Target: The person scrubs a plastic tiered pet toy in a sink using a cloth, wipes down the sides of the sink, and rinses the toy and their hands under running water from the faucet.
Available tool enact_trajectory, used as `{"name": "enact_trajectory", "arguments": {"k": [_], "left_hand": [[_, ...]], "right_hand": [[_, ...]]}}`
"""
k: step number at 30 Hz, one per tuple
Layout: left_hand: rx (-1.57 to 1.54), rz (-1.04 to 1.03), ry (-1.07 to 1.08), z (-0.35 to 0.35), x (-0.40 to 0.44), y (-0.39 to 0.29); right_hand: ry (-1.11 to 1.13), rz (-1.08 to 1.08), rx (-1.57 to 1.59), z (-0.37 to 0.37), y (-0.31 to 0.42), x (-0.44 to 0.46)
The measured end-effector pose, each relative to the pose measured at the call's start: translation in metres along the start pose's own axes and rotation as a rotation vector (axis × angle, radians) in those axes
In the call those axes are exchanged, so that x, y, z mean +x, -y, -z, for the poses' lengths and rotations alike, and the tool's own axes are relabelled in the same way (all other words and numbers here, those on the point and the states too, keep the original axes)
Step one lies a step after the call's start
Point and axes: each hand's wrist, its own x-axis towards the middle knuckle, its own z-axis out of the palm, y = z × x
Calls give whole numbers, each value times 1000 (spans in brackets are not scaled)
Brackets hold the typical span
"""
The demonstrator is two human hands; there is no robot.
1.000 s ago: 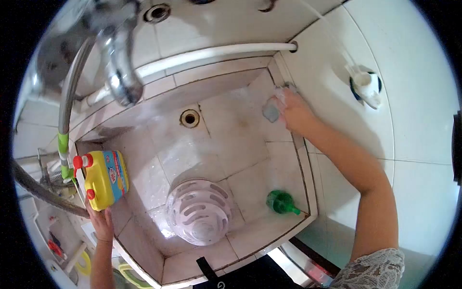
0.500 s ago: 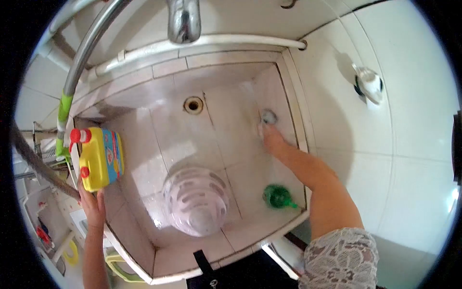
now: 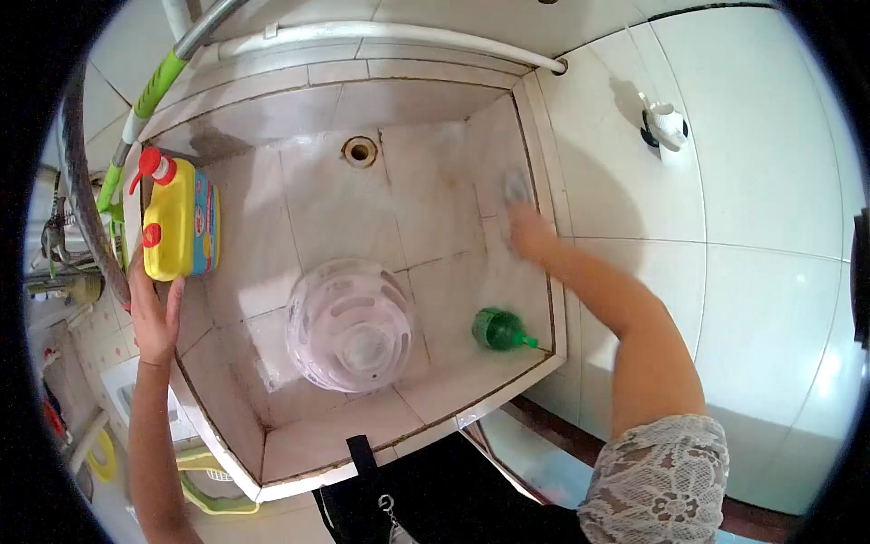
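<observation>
My right hand (image 3: pixel 528 234) is closed on a small greyish scrubber (image 3: pixel 517 186), pressed to the right inner wall of a tiled basin (image 3: pixel 344 431); motion blurs both. On the basin's left rim, my left hand (image 3: pixel 156 313) rests with thumb and fingers apart, right below a yellow detergent jug (image 3: pixel 181 222) with a red pump. It does not appear to grip the jug. A pale pink slotted plastic basket (image 3: pixel 352 326) lies on the basin floor. Near the front right corner is a green bottle (image 3: pixel 498 329), its spout pointing right.
A round drain hole (image 3: pixel 360 151) opens toward the back of the basin floor. Along the back wall runs a white pipe (image 3: pixel 390 34). A metal and green pole (image 3: pixel 154 95) and a dark hose (image 3: pixel 83 190) stand at left. A white holder (image 3: pixel 668 127) hangs on the right wall.
The view has tilted down, and the tap has left the frame. My right hand has shifted along the right wall with the scrubber. My left hand stays by the jug.
</observation>
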Motion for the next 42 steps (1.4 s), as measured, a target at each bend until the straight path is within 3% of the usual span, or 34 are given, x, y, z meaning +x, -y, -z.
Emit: {"name": "enact_trajectory", "arguments": {"k": [2,3,4,6,8,9,10,11,14,16,18,19,20,22,23,26,29,31,32,33,35,36,38,40,42], "left_hand": [[-112,-1,-140,5,-12,-17],[-169,0,-211,7,-21,-25],[-265,-69,-340,-4,-43,-28],[-401,-219,-240,-21,-81,-75],[-761,-198,167,-43,-84,-160],[-819,-31,553,-62,-85,-205],[-814,-125,802,-79,-73,-245],[-826,-232,835,-112,-81,-279],[-717,-250,891,-202,-84,-357],[-693,-296,938,-255,-104,-377],[-723,-304,977,-267,-116,-384],[-751,-289,989,-265,-116,-382],[-776,-274,999,-264,-117,-381],[-854,-266,979,-277,-132,-379],[-892,-265,976,-282,-139,-376],[-953,29,621,-285,-138,-365],[-802,285,787,-241,-72,-335],[-774,262,570,-230,-47,-322],[-760,255,463,-227,-36,-316],[-735,238,385,-229,-22,-309],[-697,210,247,-245,13,-292],[-686,204,188,-255,34,-286],[-675,267,139,-261,80,-281],[-771,251,189,-284,123,-271],[-694,170,133,-293,155,-274]], "right_hand": [[410,-177,159,3,26,-86],[322,-189,279,9,39,-124],[556,145,-116,20,38,-148],[653,516,-455,49,44,-152],[414,558,-340,80,39,-120],[479,545,-532,89,42,-91],[542,530,-722,91,41,-56],[314,433,-712,30,-3,-15],[219,289,-786,-47,-23,38],[270,141,-476,-84,-12,7],[310,-164,137,-111,1,-48],[326,-234,269,-117,6,-74],[434,-163,134,-94,20,-91],[634,-21,-133,-49,44,-104],[577,-101,-5,-37,50,-98],[397,-325,359,-6,55,-30],[175,-553,711,10,54,22],[258,-290,355,-10,67,-39],[323,-309,310,-51,61,-84],[247,-49,208,-91,51,-141],[435,172,-42,-84,48,-167],[703,131,-188,-33,66,-155],[747,12,-293,32,82,-145],[286,-112,-233,65,68,-139],[286,17,-338,80,59,-98]]}}
